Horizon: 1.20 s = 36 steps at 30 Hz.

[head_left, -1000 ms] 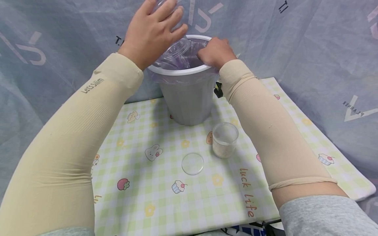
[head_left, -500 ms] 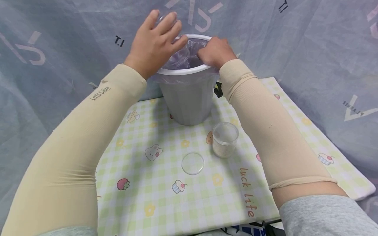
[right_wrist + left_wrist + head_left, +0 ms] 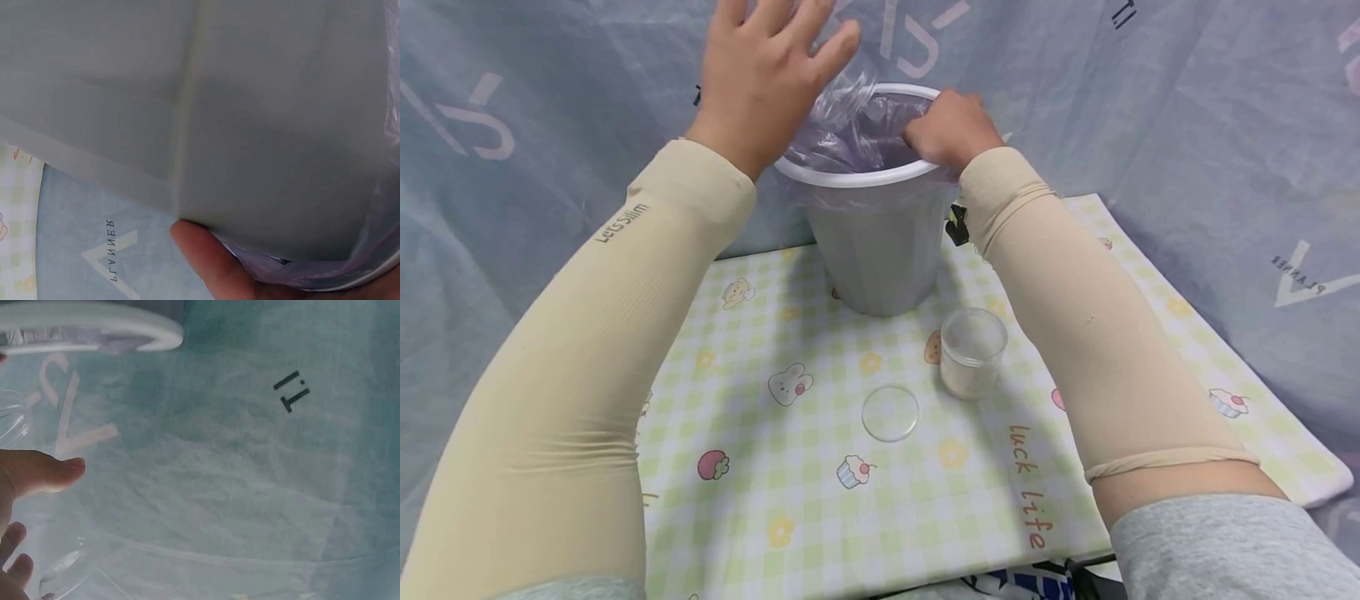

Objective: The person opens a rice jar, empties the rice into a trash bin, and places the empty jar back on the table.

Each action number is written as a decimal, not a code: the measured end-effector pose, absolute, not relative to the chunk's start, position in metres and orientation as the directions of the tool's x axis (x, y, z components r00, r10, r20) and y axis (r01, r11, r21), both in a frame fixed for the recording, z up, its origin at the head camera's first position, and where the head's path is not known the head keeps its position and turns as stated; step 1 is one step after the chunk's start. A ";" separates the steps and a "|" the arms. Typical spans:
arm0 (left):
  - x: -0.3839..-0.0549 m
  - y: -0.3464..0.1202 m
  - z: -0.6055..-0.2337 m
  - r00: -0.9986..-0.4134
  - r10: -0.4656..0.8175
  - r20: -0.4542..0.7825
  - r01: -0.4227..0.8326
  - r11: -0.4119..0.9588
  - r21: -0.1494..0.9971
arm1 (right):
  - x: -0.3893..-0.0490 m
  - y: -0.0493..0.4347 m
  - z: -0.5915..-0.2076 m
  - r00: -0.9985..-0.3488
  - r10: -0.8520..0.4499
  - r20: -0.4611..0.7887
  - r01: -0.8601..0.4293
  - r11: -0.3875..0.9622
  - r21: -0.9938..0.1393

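Observation:
My left hand [image 3: 767, 79] is raised over the left side of a grey bin [image 3: 880, 250] with a white rim. It holds a clear plastic jar [image 3: 847, 98], tilted mouth-down above the opening and partly hidden behind the fingers. In the left wrist view the thumb and curled fingertips show near the see-through plastic. At the bin's right side, my right hand [image 3: 953, 132] grips the rim. Its thumb [image 3: 209, 256] lies on the outer wall, and its other fingers are over the inside, mostly hidden. A purple-tinted plastic liner [image 3: 880, 133] covers the inside and folds over the rim.
Another clear jar [image 3: 973, 354], with pale contents low inside, stands in front of the bin. Left of it lies a clear round lid [image 3: 891, 412]. The table has a green checked cloth [image 3: 737, 525]. A blue-grey fabric [image 3: 1150, 125] hangs behind.
My left hand dipped toward the bin with the jar, then rose again and moved slightly left. The right hand stays at the rim, and the things on the table have not moved.

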<state>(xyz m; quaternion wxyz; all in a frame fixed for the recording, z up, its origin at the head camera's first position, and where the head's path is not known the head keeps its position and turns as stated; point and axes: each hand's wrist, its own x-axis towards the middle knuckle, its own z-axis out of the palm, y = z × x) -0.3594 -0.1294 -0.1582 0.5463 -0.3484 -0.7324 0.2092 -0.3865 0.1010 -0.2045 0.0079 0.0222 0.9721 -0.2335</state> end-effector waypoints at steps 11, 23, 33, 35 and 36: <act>-0.357 -0.138 -0.161 -0.178 0.648 0.740 0.368 0.742 -0.561 | -0.384 0.103 -0.206 -0.999 0.040 -0.014 0.042 0.888 -0.457; -0.336 -0.150 -0.157 -0.645 0.324 0.692 0.427 0.904 -0.025 | -0.382 0.101 -0.204 -0.999 0.046 -0.029 0.054 0.891 -0.450; -0.316 -0.142 -0.151 -0.831 0.060 0.552 0.297 0.889 0.350 | -0.382 0.102 -0.204 -0.998 0.055 -0.029 0.062 0.890 -0.452; -0.315 -0.144 -0.151 -0.851 0.031 0.525 0.276 0.875 0.396 | -0.383 0.102 -0.204 -0.998 0.054 -0.030 0.062 0.890 -0.451; -0.315 -0.145 -0.152 -0.857 0.019 0.516 0.268 0.871 0.413 | -0.383 0.102 -0.204 -0.998 0.054 -0.031 0.062 0.890 -0.453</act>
